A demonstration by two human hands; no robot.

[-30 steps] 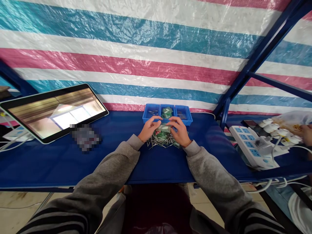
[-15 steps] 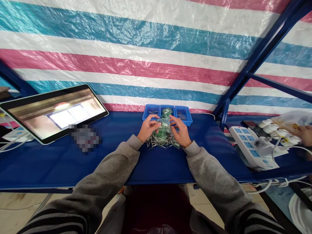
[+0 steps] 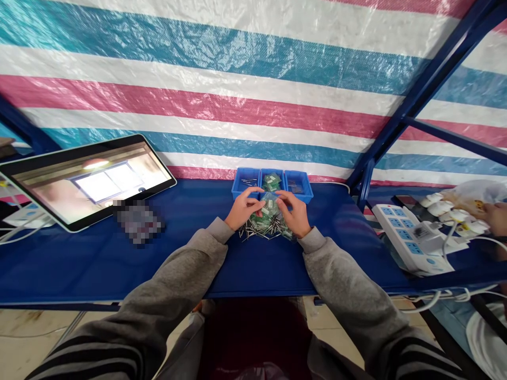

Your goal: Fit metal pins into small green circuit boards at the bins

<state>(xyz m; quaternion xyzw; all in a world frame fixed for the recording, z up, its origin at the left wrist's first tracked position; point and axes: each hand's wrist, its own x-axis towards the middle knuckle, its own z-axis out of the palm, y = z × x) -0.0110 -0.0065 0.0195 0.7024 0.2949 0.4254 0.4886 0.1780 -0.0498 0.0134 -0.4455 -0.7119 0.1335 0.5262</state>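
A small clear plastic bag [image 3: 271, 202] with a pale label and greenish look is pinched between my two hands, just in front of the bins. My left hand [image 3: 242, 209] has its thumb and index finger closed at the bag's left side. At its right side, the fingers of my right hand [image 3: 295, 215] are bent and closed on the edge. Below the hands lies a heap of thin metal rods [image 3: 261, 230], like nails or pins, mixed with green-tinted packets. Behind stand three blue bins: the left bin [image 3: 238, 184] has a few rods, the middle bin [image 3: 272, 171] green packets, the right bin [image 3: 308, 189] dark thin pieces.
A tilted screen [image 3: 114, 179] stands on the left of the blue table [image 3: 190, 221], with a blurred-out item [image 3: 139, 224] before it. On the right are a white power strip [image 3: 412, 240] with plugs, a blue metal frame [image 3: 366, 174], a plastic bag and another person's hand [image 3: 497, 217].
The small bag sits slightly lower between my hands, and my fingertips have come a little closer together. The middle bin's green packets show more clearly.
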